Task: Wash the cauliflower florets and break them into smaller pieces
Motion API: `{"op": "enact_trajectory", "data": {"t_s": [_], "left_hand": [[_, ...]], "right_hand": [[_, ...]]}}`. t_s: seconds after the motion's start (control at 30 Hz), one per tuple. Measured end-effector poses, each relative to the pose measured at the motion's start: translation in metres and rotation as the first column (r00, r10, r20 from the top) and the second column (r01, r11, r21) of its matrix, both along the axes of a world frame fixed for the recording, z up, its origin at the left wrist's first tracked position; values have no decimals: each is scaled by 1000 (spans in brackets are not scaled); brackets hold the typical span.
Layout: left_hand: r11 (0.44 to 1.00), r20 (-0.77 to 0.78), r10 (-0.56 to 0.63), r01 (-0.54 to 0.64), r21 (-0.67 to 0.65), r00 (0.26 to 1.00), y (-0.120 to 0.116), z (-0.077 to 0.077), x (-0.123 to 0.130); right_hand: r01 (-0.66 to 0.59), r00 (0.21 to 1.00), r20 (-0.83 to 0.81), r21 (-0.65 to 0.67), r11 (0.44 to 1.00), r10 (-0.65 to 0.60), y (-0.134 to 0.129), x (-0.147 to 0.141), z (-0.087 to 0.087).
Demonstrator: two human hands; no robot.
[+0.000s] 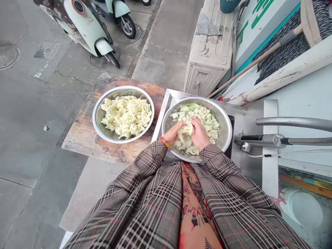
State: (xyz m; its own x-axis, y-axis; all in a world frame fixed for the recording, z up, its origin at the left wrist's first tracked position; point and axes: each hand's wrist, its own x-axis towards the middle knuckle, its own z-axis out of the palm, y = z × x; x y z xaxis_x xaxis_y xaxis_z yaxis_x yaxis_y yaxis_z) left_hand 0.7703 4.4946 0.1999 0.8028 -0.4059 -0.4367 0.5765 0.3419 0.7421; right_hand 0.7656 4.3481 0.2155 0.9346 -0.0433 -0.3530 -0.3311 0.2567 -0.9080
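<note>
Both of my hands are over a steel basin (226, 138) of water with cauliflower pieces and some green leaves (192, 106) in it. Between them is a pale cauliflower floret (187, 129). My left hand (173, 134), with an orange-brown bracelet at the wrist, closes on it from the left. My right hand (199, 134) grips it from the other side, fingers curled over. To the left, a second steel bowl (95, 119) is heaped with cauliflower florets (127, 116).
The basin sits in a metal sink (166, 103) with a faucet (259, 140) at the right. A wooden board (80, 138) carries the left bowl. Beyond are a white outdoor unit (207, 65), a mop handle (249, 67) and parked scooters (90, 31).
</note>
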Motion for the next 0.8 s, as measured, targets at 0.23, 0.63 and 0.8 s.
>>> {"op": "enact_trajectory", "data": {"t_s": [0.23,0.63,0.8], "left_hand": [[964,75,220,-229,137,973,-7,7,0],[664,493,419,-628,406,762,134,34,33],[189,653,-27,-637,747,757,199,34,44]], "right_hand": [[-175,949,218,-240,955,228,25,-12,16],[-415,765,-68,-813,409,640,-30,11,-28],[-342,582,-279,-936,-82,764,-8,3,-52]]}}
